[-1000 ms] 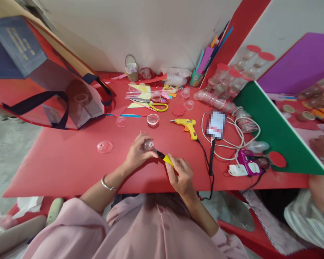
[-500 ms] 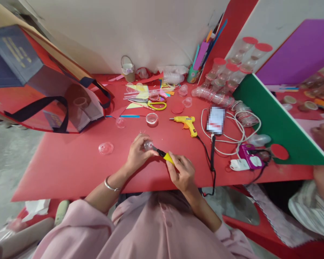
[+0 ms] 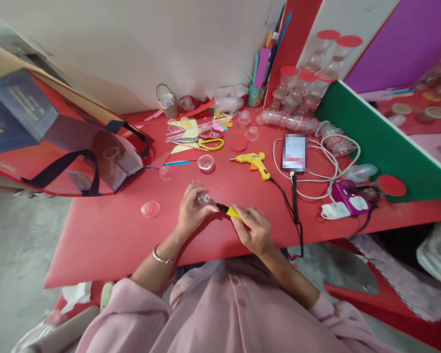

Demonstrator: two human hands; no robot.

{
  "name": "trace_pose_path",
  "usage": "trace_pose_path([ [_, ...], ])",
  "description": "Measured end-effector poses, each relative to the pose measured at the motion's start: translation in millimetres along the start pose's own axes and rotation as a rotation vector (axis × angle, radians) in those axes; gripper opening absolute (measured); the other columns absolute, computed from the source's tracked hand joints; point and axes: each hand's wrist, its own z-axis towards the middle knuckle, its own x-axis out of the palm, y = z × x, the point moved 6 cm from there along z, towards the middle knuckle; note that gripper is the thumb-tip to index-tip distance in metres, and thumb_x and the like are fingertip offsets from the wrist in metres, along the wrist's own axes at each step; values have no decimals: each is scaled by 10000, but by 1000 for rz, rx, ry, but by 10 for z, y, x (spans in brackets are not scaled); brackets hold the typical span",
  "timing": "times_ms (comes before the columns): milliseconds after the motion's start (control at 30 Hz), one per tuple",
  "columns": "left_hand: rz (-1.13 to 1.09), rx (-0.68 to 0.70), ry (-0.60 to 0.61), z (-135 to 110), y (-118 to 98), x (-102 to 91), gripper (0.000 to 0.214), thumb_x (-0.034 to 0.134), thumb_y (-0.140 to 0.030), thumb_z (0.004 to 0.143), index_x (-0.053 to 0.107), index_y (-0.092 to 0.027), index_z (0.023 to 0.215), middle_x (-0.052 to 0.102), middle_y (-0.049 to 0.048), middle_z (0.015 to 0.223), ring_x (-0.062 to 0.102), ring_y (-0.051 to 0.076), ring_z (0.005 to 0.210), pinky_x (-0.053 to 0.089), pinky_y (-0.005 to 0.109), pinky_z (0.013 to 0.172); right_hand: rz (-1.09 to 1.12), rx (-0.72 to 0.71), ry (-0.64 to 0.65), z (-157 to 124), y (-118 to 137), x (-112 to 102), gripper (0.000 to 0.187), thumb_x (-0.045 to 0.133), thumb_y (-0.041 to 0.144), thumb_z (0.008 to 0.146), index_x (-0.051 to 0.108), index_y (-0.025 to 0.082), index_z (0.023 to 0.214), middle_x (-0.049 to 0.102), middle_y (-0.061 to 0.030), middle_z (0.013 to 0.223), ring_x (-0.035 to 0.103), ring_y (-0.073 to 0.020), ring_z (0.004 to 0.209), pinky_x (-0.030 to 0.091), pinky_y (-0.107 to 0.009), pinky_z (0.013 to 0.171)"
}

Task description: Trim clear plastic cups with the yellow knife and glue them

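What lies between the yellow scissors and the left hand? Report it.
Head view: a small clear cup on the red table, between scissors and left hand.

Clear glossy plastic cup point(image 3: 204, 198), matt red table point(image 3: 106, 230)

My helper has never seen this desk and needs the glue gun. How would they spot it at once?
On the red table, look left of the phone, just beyond the right hand. The glue gun lies there: yellow and pistol-shaped, with an orange trigger and a black cord, unlike the slim yellow-handled tool that hand holds.
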Motion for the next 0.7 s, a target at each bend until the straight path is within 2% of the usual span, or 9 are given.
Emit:
trace_pose_path([
  [167,8,-30,14,8,-15,13,589,826,-748,723,695,-225,960,652,44,972,612,218,879,505,363,852,-62,-5,-18,7,29,-20,422,664,263,1010,684,246,1431,792,-67,1004,728,-187,873,575,-335,843],
  [300,-54,-63,32,11,-10,30,544,840,-709,751,699,-223,950,644,37,970,600,201,853,489,340,813,-115,-25,-28,19,60,-46,400,671,271,1012,698,235,1409,796,-77,1027,730,-190,888,561,-334,836],
  [700,-185,-230,71,8,27,48,552,911,-672,689,720,-192,885,654,27,939,609,171,803,484,295,761,-169,-71,-62,-2,92,-56,491,728,233,973,640,236,1456,782,-73,1069,712,-206,918,501,-358,847],
])
